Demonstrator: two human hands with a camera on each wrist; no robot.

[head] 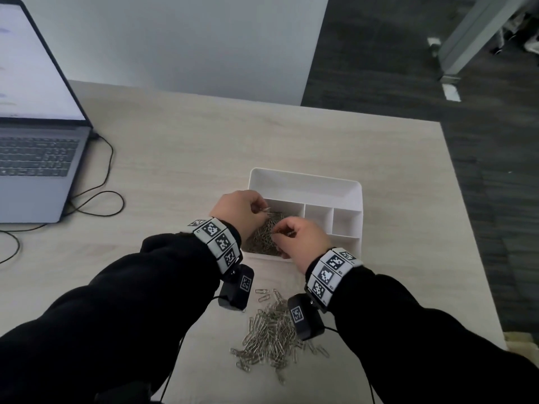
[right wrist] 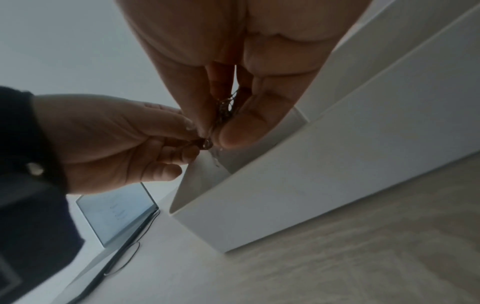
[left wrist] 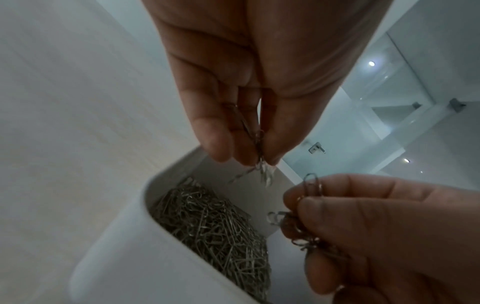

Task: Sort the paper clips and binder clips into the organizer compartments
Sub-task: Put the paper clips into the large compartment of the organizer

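Both hands hover over the near-left compartment of the white organizer, each pinching a small bunch of paper clips. The left hand grips its clips between thumb and fingertips, several dangling below and hooked into one another. The right hand holds a second tangle, with 1 clip sticking up above the fingers. That compartment already holds a thick heap of clips; the 2 small compartments to its right and the long far one look empty. A loose pile waits on the tabletop near the person. No binder clips are visible.

These clips should be light, stiff wire, smooth and slippery, and likely to snag in chains, so a bunch may lift more than intended or shed strays. A fingertip pinch across the middle of a small cluster seems best, releasing low over the heap so nothing bounces out.
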